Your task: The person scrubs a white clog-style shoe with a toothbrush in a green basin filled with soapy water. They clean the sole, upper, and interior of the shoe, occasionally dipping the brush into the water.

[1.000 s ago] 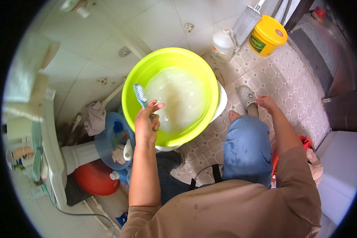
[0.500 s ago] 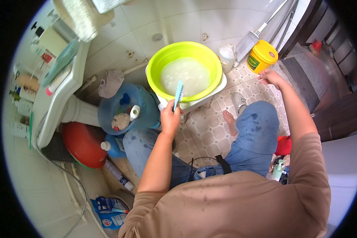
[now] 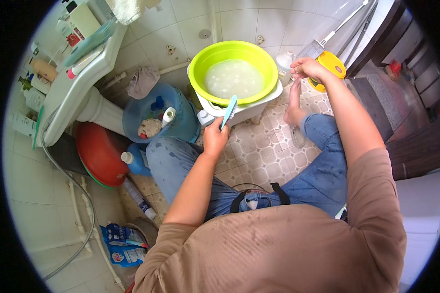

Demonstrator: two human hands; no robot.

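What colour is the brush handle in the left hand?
The brush handle is light blue, seen in the head view.

I'm in a home bathroom: pedestal washbasin (image 3: 76,99) and toiletry bottles (image 3: 85,20) at ten o'clock, tiled wall (image 3: 238,24) at twelve.

We saw a light blue brush (image 3: 228,113) with whitish bristles and a lime-green basin (image 3: 195,73) full of cloudy, whitish water (image 3: 233,78). Our shirt (image 3: 273,254) was brown, speckled with darker spots; our jeans (image 3: 168,158) were blue, blotched darker on one leg. We found pale shapes repeating across the beige floor tiles (image 3: 259,146). We also noted a yellow bucket (image 3: 338,64), a translucent blue tub (image 3: 183,119), a red bowl (image 3: 98,156) and white wall tiles (image 3: 239,24).
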